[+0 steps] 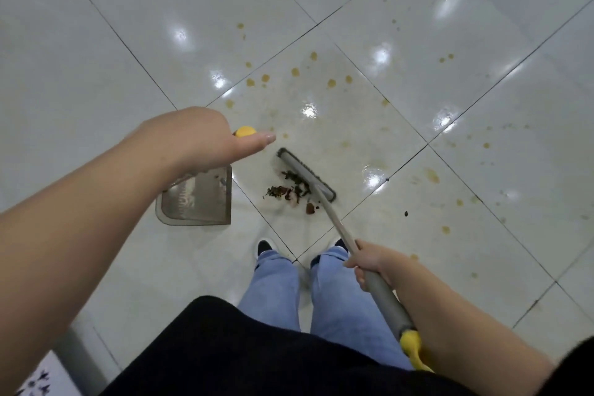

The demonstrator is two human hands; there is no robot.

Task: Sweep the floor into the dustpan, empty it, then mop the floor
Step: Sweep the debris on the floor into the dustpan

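Observation:
My left hand (205, 138) grips the yellow-tipped handle (245, 131) of a grey translucent dustpan (197, 199), which rests on the floor with its mouth facing right. My right hand (369, 262) is closed around the grey pole of a broom (337, 222). The broom's dark head (307, 174) lies on the tile to the right of the dustpan. A small pile of dark leafy debris (291, 192) sits against the near side of the broom head, apart from the dustpan's mouth. A yellow grip (411, 344) ends the pole by my right forearm.
Glossy white floor tiles (128, 42) with dark grout lines carry several brownish-yellow liquid spots (331, 83) ahead and to the right. A single dark crumb (406, 213) lies right of the broom. My feet (265, 246) in dark shoes stand just behind the debris.

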